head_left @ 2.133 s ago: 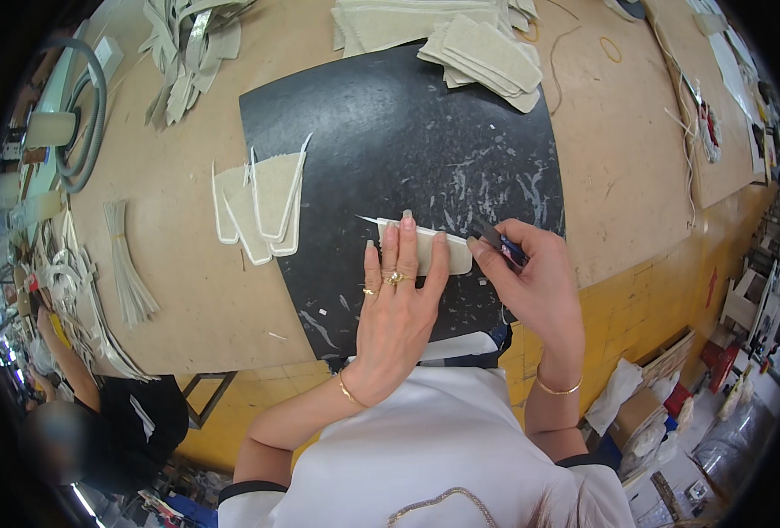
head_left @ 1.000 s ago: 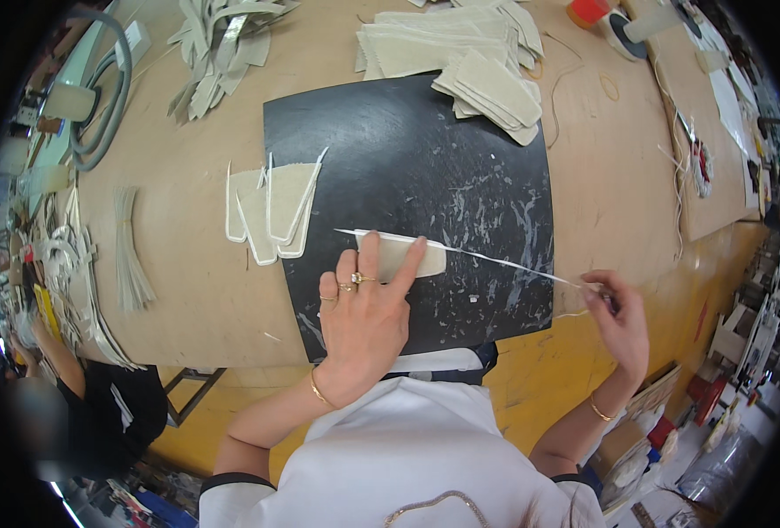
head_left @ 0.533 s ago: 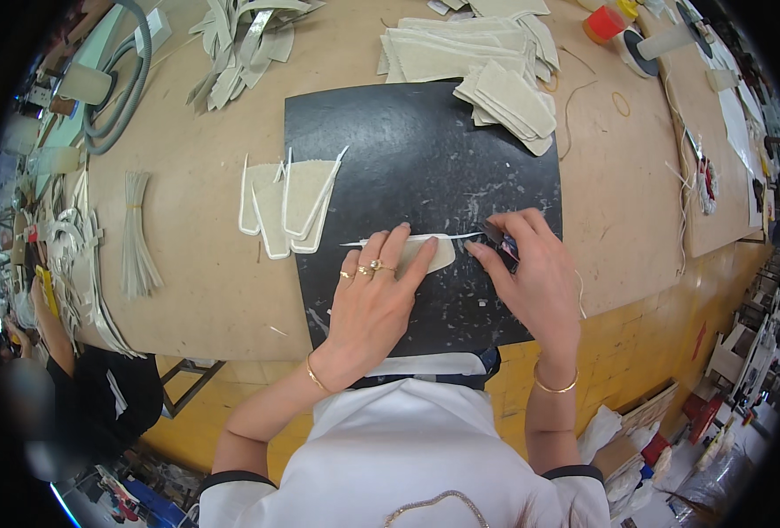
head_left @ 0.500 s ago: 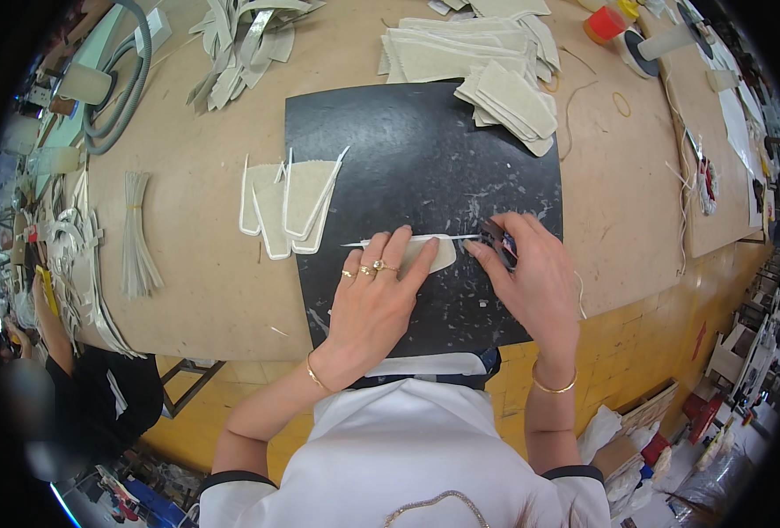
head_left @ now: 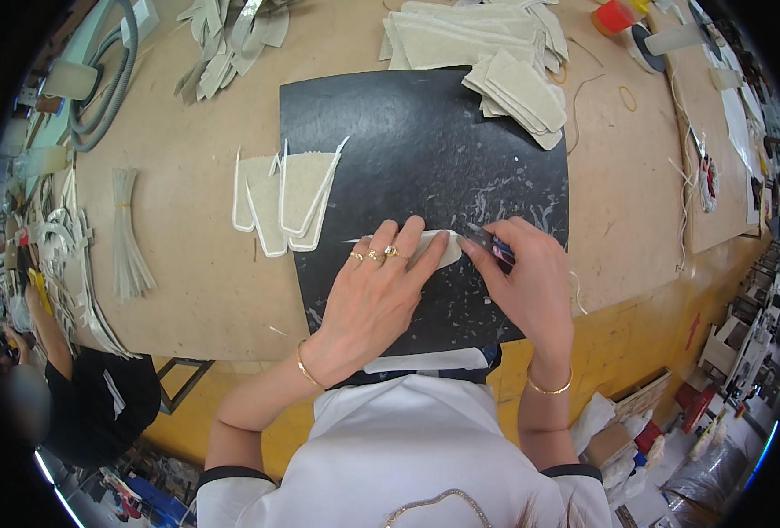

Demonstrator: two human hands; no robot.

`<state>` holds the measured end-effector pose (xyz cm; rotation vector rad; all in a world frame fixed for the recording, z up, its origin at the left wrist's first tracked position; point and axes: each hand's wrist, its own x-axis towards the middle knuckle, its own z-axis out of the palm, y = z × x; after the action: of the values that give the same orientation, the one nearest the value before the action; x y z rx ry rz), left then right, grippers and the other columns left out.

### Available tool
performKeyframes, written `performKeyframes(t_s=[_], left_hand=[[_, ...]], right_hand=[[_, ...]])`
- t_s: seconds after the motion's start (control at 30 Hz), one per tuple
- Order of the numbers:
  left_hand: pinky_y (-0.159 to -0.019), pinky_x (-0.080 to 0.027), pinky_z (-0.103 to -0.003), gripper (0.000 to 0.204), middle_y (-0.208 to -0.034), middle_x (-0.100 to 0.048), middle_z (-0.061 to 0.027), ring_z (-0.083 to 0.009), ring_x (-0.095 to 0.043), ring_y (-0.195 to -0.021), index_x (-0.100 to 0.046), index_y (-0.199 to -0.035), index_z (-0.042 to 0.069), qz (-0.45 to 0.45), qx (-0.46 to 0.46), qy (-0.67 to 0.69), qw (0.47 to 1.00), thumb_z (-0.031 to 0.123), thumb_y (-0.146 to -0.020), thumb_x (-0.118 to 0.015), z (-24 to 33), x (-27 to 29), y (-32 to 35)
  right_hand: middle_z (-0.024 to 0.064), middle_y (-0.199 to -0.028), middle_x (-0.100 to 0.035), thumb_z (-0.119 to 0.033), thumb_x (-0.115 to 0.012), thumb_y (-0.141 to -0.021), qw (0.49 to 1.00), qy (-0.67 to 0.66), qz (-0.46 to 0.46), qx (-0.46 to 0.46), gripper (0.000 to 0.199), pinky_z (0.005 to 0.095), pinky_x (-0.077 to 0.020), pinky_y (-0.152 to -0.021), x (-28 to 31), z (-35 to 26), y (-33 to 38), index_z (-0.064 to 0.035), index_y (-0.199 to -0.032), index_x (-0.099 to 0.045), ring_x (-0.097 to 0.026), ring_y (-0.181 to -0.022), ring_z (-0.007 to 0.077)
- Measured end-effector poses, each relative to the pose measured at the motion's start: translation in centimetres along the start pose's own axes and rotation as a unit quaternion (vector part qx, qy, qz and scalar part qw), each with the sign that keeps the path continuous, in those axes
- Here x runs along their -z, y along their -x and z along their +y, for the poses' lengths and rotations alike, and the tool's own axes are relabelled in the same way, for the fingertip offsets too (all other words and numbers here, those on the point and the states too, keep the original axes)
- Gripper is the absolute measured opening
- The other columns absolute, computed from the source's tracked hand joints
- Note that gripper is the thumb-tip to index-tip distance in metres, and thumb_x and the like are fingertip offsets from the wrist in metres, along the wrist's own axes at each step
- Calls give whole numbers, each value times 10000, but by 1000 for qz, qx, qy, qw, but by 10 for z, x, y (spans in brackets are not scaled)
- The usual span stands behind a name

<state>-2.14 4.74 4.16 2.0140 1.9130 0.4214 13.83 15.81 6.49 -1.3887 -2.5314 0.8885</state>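
My left hand (head_left: 374,282) lies palm down with fingers stretched out, pressing a small beige panel (head_left: 450,256) onto a black mat (head_left: 372,123). A thin white strip (head_left: 355,239) runs along the panel's far edge and pokes out left of my fingers. My right hand (head_left: 531,280) is closed on a small dark hand tool (head_left: 503,252) with a shiny tip; its exact kind is partly hidden. My right thumb and fingertips are at the panel's right end, close to my left index finger. Several beige panels edged with white strip (head_left: 306,189) overlap at the mat's left edge.
Stacked beige panels (head_left: 518,97) overlap the mat's far right corner. A bundle of thin pale strips (head_left: 128,233) and curved offcuts (head_left: 82,273) lie to the left. A grey hose (head_left: 126,97) is at the far left, a red-and-yellow container (head_left: 613,18) at the far right. Another person's arm (head_left: 51,330) shows at left.
The strip that stuck out straight past the panel's right end no longer shows there. My right hand has come slightly left, and my left index finger now presses nearer the panel's right end.
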Motion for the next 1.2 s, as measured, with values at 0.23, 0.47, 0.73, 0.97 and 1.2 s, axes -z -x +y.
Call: performKeyframes(t_s=[0.23,0.47,0.73,0.97,1.2], left_hand=[[-908,-488,-389,627,-1274,-471,-126,-313,-528,-1115,-554,-1342,115,3,-23,-13,1000,-34,-742,-658,-6,1,-1],[-913,-488,-384,634,-1284,-468,-115,-306,-524,-1119,-544,-1350,116,1,-24,-27,999,-42,-745,-649,-6,-2,-2],[-911,-494,-381,616,-1269,-464,-105,-287,-526,-1099,-542,-1343,114,12,-41,-60,997,-37,-754,-641,-6,-5,-1],[-905,-507,-367,580,-1255,-460,-100,-268,-520,-1098,-532,-1335,99,14,-49,-61,997,16,-773,-648,-7,-5,-1],[-915,-517,-358,583,-1253,-458,-100,-266,-508,-1137,-511,-1358,99,0,-71,-90,993,76,-794,-658,-11,-6,-1]], right_hand=[[-12,-743,-536,-88,-770,-693,995,10,51,85,373,293,-409,-556,-16,10,31,-139,-1058,-709,-538,-592,150],[-21,-728,-460,-91,-763,-641,974,114,99,167,519,283,-344,-549,-40,15,44,-123,-1157,-714,-487,-596,113],[-17,-720,-435,-112,-742,-679,968,149,108,169,500,285,-334,-553,-39,14,47,-111,-1178,-711,-483,-600,110],[-13,-712,-427,-126,-701,-738,963,169,105,179,438,285,-328,-547,-39,13,46,-102,-1176,-711,-466,-577,113],[-2,-731,-455,-113,-717,-696,950,247,46,183,509,279,-360,-561,-38,1,48,-32,-1198,-687,-481,-587,117]])
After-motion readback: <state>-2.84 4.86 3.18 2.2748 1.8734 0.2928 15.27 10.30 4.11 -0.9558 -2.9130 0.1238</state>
